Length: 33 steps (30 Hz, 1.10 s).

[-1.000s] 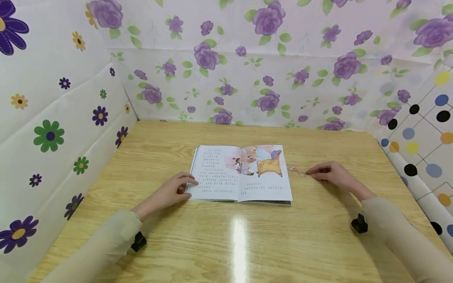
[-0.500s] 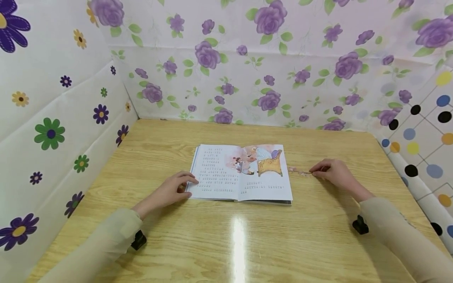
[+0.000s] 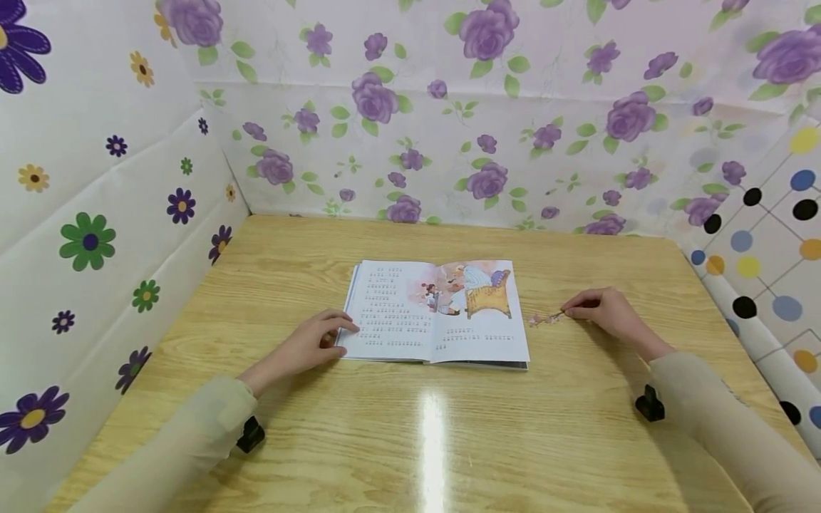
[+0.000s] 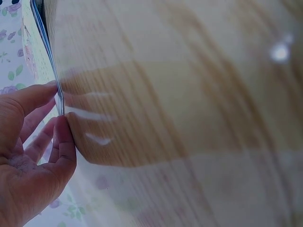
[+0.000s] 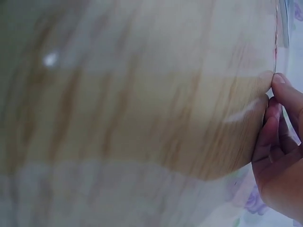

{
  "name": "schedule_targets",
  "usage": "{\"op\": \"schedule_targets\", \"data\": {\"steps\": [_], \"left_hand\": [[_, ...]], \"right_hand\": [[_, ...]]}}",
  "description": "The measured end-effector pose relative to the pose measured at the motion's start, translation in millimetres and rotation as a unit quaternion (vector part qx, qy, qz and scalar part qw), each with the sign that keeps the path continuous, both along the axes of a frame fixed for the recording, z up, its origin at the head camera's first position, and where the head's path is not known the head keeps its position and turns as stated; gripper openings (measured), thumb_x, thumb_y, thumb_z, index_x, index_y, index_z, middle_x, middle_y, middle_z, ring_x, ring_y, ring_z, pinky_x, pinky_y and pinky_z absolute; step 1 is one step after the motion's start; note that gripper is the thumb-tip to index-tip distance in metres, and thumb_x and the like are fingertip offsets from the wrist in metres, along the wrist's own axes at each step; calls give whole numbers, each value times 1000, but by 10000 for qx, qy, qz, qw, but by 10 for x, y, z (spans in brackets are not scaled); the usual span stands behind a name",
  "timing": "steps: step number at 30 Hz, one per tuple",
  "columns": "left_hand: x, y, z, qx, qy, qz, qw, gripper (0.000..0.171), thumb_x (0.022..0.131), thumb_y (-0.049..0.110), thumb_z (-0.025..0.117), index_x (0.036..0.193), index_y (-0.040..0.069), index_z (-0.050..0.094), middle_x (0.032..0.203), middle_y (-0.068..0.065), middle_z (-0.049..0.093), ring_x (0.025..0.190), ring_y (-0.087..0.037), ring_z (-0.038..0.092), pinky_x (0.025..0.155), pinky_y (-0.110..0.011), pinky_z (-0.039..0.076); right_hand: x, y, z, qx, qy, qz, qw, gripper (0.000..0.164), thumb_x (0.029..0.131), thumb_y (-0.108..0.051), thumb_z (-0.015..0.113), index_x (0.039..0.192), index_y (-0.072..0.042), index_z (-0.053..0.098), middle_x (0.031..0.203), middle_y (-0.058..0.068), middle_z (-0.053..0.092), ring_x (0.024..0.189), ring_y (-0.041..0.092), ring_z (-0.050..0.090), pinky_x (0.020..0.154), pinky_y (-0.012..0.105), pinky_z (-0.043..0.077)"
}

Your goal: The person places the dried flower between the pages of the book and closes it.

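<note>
Book (image 3: 433,317) lies open on the worktop (image 3: 359,434), roughly mid-view: small print (unreadable at this size) on the left page, a picture with a large tan scroll on the right one, more print under it. Left hand (image 3: 309,343) at the book's near-left corner, thumb and bent fingers holding it; left wrist view shows the digits meeting the stacked page edges. Right hand (image 3: 606,313) off to the book's right, thumb and fingertips pinching the end of a thin sprig (image 3: 544,318) with pinkish flowers. Sprig points left, far tip just beside the book's right edge; whether it touches the worktop, can't tell. Right wrist view catches it nearly edge-on, a fine line with red bits. Both sleeves pale, black block (image 3: 650,404) under the right wrist, similar under the left. Bright streak of glare on the worktop below the book. Back cloth (image 3: 442,128) purple roses, left cloth (image 3: 141,221) mixed flowers, right cloth (image 3: 766,249) coloured dots.
</note>
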State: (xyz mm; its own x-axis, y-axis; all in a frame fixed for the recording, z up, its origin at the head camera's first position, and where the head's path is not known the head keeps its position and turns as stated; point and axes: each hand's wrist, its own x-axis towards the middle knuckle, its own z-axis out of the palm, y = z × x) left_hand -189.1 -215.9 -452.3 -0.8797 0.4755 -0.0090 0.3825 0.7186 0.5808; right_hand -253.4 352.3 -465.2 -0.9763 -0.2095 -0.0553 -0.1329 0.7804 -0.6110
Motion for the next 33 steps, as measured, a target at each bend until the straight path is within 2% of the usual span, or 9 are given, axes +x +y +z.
{"op": "schedule_targets", "data": {"steps": [4, 8, 12, 16, 20, 25, 29, 33], "left_hand": [[12, -5, 8, -16, 19, 6, 10000, 35, 89, 9, 72, 123, 10, 68, 140, -15, 53, 98, -20, 56, 81, -30, 50], [18, -11, 11, -26, -17, 22, 10000, 35, 89, 9, 73, 123, 10, 67, 140, -15, 52, 98, -19, 56, 81, -30, 50], [14, -10, 15, -6, -24, 49, 10000, 35, 88, 8, 73, 123, 10, 67, 139, -14, 53, 98, -19, 55, 81, -29, 49], [6, -7, 17, 5, 10, 5, 10000, 35, 88, 8, 73, 123, 10, 67, 139, -14, 53, 97, -20, 55, 80, -28, 49], [11, -9, 13, 7, -18, -42, 10000, 35, 88, 8, 73, 123, 9, 67, 139, -15, 53, 96, -20, 55, 79, -28, 48], [9, -9, 5, 37, -25, 17, 10000, 36, 88, 8, 73, 123, 10, 67, 139, -14, 53, 98, -19, 56, 81, -29, 50], [-4, -10, -4, 35, -17, 30, 10000, 35, 88, 9, 73, 123, 11, 67, 139, -13, 53, 99, -19, 56, 81, -29, 50], [1, 0, -5, 16, -40, 33, 10000, 35, 89, 9, 73, 123, 12, 67, 139, -13, 53, 98, -19, 55, 81, -29, 50]], "right_hand": [[1, -20, -26, -77, 106, 27, 9999, 17, 92, -30, 70, 102, -18, 77, 106, 9, 75, 86, 1, 63, 73, 20, 49], [6, -37, -42, -111, 333, 253, 9991, 14, 94, -23, 68, 101, -14, 76, 102, 11, 74, 80, 3, 62, 69, 21, 49], [14, -59, -25, 153, 614, 550, 9965, 10, 95, -17, 66, 100, -14, 74, 99, 9, 70, 83, 8, 60, 71, 22, 49], [24, -84, 19, 439, 712, 740, 9937, 9, 97, -16, 64, 100, -15, 72, 99, 6, 66, 89, 13, 59, 75, 24, 48], [40, -88, 57, 339, 602, 644, 9955, 12, 100, -18, 59, 102, -12, 69, 100, 8, 69, 88, 14, 60, 71, 24, 48], [26, -78, 161, -69, 407, 384, 9984, 18, 102, -22, 56, 106, -9, 67, 98, 14, 69, 80, 21, 62, 64, 27, 49], [5, -100, 320, -358, 212, 198, 9989, 25, 101, -25, 56, 112, -5, 67, 103, 20, 69, 82, 23, 64, 65, 30, 53], [-5, -136, 442, -479, 117, 48, 9988, 30, 101, -29, 56, 117, -7, 68, 109, 22, 68, 83, 21, 64, 67, 33, 54]]}}
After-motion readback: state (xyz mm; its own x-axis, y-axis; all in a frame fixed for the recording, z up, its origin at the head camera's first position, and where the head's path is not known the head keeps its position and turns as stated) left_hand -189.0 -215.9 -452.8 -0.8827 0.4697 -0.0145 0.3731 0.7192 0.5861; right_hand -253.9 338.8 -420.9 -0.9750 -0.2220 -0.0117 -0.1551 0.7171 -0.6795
